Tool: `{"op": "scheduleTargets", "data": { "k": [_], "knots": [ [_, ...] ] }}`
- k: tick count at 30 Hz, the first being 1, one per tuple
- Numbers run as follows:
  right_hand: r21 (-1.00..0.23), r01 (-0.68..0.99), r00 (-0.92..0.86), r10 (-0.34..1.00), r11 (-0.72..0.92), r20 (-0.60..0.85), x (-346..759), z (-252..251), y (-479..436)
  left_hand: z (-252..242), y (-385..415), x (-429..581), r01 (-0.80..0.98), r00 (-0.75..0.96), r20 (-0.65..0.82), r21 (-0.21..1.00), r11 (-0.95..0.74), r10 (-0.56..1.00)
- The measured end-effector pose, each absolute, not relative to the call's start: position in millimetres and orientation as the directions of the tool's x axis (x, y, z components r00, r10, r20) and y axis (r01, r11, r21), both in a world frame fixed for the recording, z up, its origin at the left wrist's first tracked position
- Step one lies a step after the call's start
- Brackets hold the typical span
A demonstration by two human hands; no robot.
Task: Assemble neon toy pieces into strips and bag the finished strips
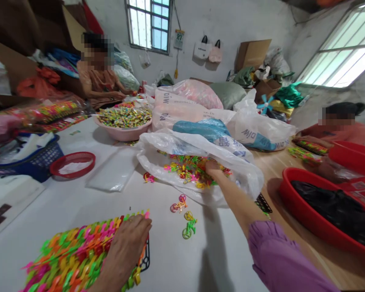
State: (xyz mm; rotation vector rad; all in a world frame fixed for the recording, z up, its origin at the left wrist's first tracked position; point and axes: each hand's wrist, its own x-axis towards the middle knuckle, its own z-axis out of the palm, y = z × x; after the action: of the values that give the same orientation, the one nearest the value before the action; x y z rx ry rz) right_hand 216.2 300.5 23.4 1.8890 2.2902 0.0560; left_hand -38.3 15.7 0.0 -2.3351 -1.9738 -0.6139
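My left hand [129, 239] lies palm down across bright plastic pieces [76, 259] set in dense rows, its fingers stretched over their right end. Part of a black lattice rack [146, 253] shows beneath them. At the centre, my right hand [212, 167] reaches into the mouth of a white woven sack [246, 178]. It touches a heap of small coloured plastic toy bicycles [185, 168]; its fingers are buried or blurred. Between my hands, a pink-and-orange toy bicycle [179, 204] and a green one [189, 230] lie loose on the white table [170, 263].
A pink basin [121, 132] heaped with small wrapped pieces stands behind. At left are a red basket [93, 160], a blue basket [48, 156] and clear plastic bags [112, 172]. A red tub [287, 186] holding black plastic stands right. Two people [100, 81] sit across and at right.
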Motion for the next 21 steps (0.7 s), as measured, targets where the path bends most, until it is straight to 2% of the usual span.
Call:
{"op": "scheduleTargets", "data": {
  "k": [3, 6, 12, 16, 21],
  "knots": [
    [0.134, 0.976, -0.16, 0.982, 0.173, -0.102, 220, 36, 301, 1, 14, -36, 0.947, 0.08, 0.317, 0.272, -0.171, 0.945],
    [0.138, 0.968, -0.209, 0.977, 0.211, -0.032, 209, 43, 290, 0, 16, -36, 0.938, 0.047, 0.318, 0.313, -0.152, 0.947],
    [0.072, 0.897, -0.441, 0.895, 0.437, 0.061, 125, 13, 255, -3, 20, -37, 0.946, 0.048, 0.261, 0.298, -0.128, 0.964],
    [0.064, 0.929, -0.369, 0.929, 0.366, 0.043, 104, -2, 255, -1, 18, -35, 0.949, 0.045, 0.248, 0.293, -0.119, 0.968],
    [0.042, 0.938, -0.344, 0.939, 0.343, 0.016, 142, 0, 255, 5, 23, -38, 0.947, 0.017, 0.223, 0.309, -0.088, 0.975]
  ]
}}
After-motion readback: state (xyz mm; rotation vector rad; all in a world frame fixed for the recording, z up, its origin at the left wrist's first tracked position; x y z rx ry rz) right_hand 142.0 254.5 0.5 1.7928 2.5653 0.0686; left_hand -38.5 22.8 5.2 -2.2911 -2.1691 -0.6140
